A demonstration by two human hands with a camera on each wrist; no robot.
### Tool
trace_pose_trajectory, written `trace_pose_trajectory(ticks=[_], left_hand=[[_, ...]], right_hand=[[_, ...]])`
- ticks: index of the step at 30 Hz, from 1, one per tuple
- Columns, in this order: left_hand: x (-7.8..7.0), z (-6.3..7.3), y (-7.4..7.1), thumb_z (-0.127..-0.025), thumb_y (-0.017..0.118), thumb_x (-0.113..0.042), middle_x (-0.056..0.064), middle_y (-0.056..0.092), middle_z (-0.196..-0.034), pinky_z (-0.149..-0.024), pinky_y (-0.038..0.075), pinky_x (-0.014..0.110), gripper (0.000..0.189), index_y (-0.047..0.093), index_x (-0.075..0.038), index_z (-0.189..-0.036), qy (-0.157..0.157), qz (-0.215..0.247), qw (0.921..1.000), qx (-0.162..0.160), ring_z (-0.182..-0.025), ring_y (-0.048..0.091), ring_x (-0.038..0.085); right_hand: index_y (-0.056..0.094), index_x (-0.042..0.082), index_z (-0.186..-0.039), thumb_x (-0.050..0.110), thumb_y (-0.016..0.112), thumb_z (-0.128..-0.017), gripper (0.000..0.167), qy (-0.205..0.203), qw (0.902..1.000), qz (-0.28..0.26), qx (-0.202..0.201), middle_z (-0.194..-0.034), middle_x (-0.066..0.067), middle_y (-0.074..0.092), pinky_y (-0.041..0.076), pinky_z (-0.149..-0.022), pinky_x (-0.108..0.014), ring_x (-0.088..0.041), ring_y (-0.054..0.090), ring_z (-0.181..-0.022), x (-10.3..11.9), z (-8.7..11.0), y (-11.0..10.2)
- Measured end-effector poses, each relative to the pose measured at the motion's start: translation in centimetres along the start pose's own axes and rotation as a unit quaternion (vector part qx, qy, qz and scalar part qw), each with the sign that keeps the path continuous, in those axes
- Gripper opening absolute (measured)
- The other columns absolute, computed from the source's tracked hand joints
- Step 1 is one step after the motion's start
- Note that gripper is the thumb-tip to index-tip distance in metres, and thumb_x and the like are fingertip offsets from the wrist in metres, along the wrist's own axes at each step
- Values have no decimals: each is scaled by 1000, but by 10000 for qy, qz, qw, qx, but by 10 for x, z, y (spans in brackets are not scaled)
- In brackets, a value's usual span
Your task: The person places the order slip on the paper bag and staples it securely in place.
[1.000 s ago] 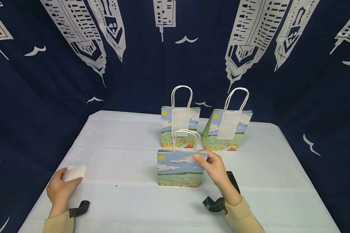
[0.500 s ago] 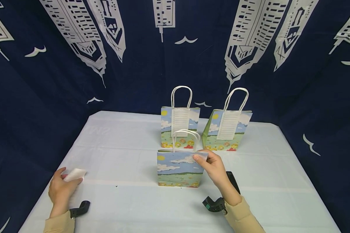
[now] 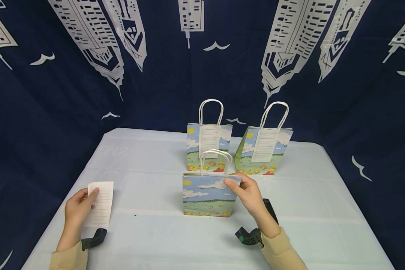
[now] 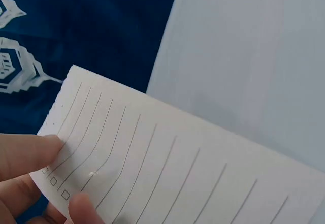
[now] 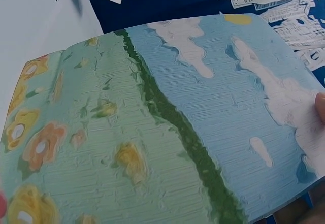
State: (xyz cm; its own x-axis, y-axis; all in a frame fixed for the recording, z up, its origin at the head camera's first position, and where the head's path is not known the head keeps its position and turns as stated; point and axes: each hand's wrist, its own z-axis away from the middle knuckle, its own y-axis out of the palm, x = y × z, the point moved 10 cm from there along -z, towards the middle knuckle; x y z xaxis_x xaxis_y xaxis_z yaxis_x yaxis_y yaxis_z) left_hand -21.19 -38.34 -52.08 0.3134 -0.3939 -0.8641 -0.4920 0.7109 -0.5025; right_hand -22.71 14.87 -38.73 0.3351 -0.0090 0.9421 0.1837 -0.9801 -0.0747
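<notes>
My left hand (image 3: 77, 210) pinches a lined sheet of paper (image 3: 102, 204) by its upper left edge, the thumb lying over the front. Ruled lines and small checkbox squares show on the sheet (image 4: 167, 148) in the left wrist view. At the table's middle, my right hand (image 3: 249, 195) grips the top right corner of a paper gift bag (image 3: 207, 197), thumb on the front. The bag stands upright, with white handles and a printed sky, meadow and flowers; its printed side (image 5: 152, 107) fills most of the right wrist view.
Behind stand two matching gift bags, one straight back (image 3: 192, 150) and one angled at the right (image 3: 244, 152), each with a lined paper on its front. They rest on a white-covered table (image 3: 138, 157), backed by a dark blue curtain (image 3: 168, 90).
My left hand has lifted the sheet off the table's left side and turned it upright, moving slightly right. The right hand and the gift bag have stayed put.
</notes>
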Motion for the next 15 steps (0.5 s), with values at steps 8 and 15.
trace_pose_trajectory(ticks=[8, 15], left_hand=[[-2, -16, 31, -81, 68, -50, 1, 62, -93, -62, 49, 16, 50, 66, -8, -108, 405, 762, 9960, 247, -81, 54, 11], [-17, -17, 56, -80, 68, -52, 0, 67, -104, -68, 50, 17, 47, 69, -15, -107, 751, 1117, 9898, 459, -89, 60, 13]], right_hand=[[64, -2, -100, 0, 58, -91, 11, -3, 10000, 29, 51, -95, 4, 63, 44, -63, -25, -10, 53, -76, 2, 0, 1], [62, -5, -100, 0, 58, -91, 11, 22, 9999, 116, 32, -88, 3, 58, 39, -57, -27, -12, 46, -70, 1, -1, 0]])
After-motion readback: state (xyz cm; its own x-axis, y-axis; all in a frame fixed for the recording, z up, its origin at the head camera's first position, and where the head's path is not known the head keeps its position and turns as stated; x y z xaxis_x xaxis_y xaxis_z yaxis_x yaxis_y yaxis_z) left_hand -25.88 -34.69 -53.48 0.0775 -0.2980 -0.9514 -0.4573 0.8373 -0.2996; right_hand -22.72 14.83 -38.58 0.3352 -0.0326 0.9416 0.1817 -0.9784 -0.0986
